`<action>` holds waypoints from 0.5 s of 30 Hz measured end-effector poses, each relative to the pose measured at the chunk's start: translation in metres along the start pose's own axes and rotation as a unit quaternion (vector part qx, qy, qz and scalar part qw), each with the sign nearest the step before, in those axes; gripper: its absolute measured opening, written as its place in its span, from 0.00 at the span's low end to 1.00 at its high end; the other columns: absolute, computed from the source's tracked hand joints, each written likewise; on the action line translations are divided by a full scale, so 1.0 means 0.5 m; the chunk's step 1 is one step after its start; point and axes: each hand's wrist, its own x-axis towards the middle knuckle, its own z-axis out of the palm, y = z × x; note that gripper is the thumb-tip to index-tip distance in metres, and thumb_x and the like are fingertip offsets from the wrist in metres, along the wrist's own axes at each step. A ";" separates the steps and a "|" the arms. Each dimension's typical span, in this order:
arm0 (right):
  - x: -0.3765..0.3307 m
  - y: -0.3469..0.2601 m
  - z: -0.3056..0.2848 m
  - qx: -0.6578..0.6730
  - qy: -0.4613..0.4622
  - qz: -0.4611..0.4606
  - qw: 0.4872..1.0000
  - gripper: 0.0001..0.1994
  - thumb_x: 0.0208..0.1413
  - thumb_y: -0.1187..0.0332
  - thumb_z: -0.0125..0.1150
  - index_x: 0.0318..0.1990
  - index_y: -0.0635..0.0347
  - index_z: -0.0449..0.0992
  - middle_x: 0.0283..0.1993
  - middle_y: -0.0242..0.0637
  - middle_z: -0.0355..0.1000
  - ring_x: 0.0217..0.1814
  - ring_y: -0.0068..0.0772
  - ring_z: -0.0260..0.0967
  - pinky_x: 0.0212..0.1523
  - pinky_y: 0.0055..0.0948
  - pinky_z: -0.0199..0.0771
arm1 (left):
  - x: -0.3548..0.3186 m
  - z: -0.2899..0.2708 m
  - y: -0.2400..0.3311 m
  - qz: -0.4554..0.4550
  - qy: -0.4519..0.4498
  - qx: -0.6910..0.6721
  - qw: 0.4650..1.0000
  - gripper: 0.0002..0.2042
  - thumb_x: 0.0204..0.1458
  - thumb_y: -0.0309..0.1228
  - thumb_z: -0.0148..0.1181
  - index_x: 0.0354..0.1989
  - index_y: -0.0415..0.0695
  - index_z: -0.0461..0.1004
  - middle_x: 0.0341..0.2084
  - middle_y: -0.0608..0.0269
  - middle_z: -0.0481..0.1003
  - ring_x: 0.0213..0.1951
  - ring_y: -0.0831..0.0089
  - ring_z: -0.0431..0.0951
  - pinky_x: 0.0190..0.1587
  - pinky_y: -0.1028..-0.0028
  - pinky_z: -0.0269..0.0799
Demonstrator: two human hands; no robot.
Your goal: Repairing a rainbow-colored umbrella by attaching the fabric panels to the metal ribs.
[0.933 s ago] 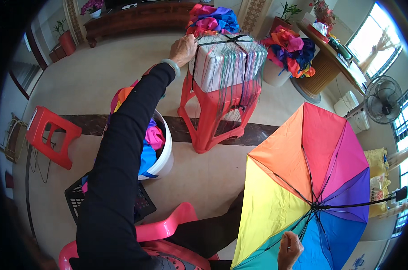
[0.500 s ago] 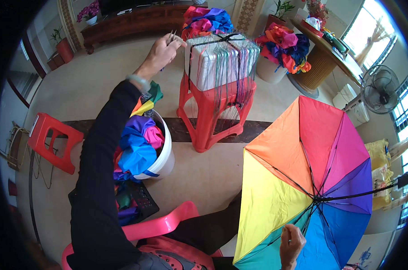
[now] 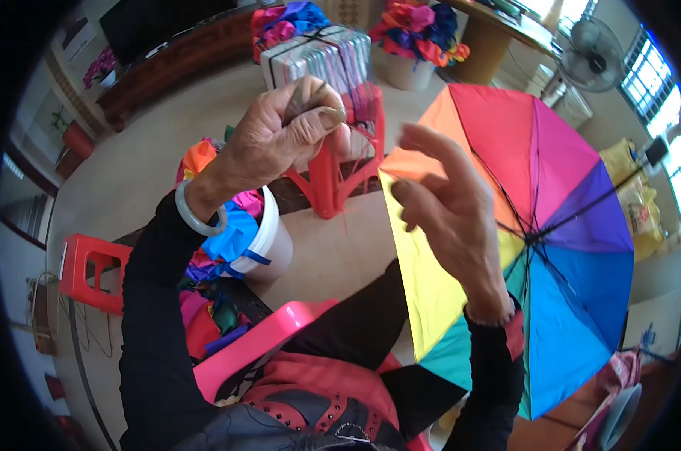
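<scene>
My left hand [image 3: 291, 135] is raised in front of the white block, its fingers pinched round small metal snips [image 3: 307, 92] that they largely cover. A fine reddish thread [image 3: 361, 134] trails from those fingertips. Facing it, my right hand [image 3: 454, 210] is empty, with thumb and fingers apart and slightly blurred. Behind that hand an open rainbow umbrella [image 3: 581, 255] rests with its ribs and black shaft toward me. The white block [image 3: 310, 56], tied with black cord and hung with many coloured threads, sits on a red stool [image 3: 327, 184] beyond my left hand.
A white bucket [image 3: 273, 244] of coloured cloth stands at left, near a pink chair arm [image 3: 273, 334] and a small red stool [image 3: 92, 272]. Another cloth-filled bucket [image 3: 409, 74] is farther back. A standing fan [image 3: 592, 56] and yellow bags [image 3: 632, 195] are at right.
My left hand has come back from the block, toward me. My right hand has risen from the umbrella's lower panels toward it, and its fingers have opened. The view has shifted.
</scene>
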 end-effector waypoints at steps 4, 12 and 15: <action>-0.047 0.003 -0.016 0.141 -0.074 0.084 0.984 0.08 0.52 0.76 0.51 0.39 0.67 0.69 0.29 0.38 0.70 0.21 0.18 0.64 0.20 0.17 0.65 | -0.004 0.065 -0.012 -0.009 -0.020 -0.022 1.000 0.09 0.57 0.34 0.46 0.34 0.41 0.66 0.23 0.66 0.72 0.15 0.88 0.59 0.17 0.87 0.54; -0.264 0.039 -0.164 0.075 -0.037 0.183 0.980 0.05 0.53 0.73 0.52 0.30 0.67 0.69 0.23 0.37 0.69 0.18 0.22 0.65 0.19 0.19 0.66 | 0.013 0.082 -0.123 -0.129 0.119 -0.165 0.970 0.12 0.58 0.36 0.44 0.29 0.42 0.68 0.24 0.63 0.72 0.17 0.85 0.64 0.16 0.87 0.51; -0.355 0.056 -0.193 0.057 -0.036 0.215 0.974 0.03 0.53 0.76 0.52 0.31 0.67 0.69 0.23 0.37 0.69 0.18 0.22 0.65 0.19 0.18 0.66 | 0.031 0.090 -0.152 -0.163 0.162 -0.277 0.933 0.10 0.57 0.34 0.44 0.31 0.42 0.68 0.24 0.65 0.72 0.18 0.85 0.64 0.16 0.87 0.51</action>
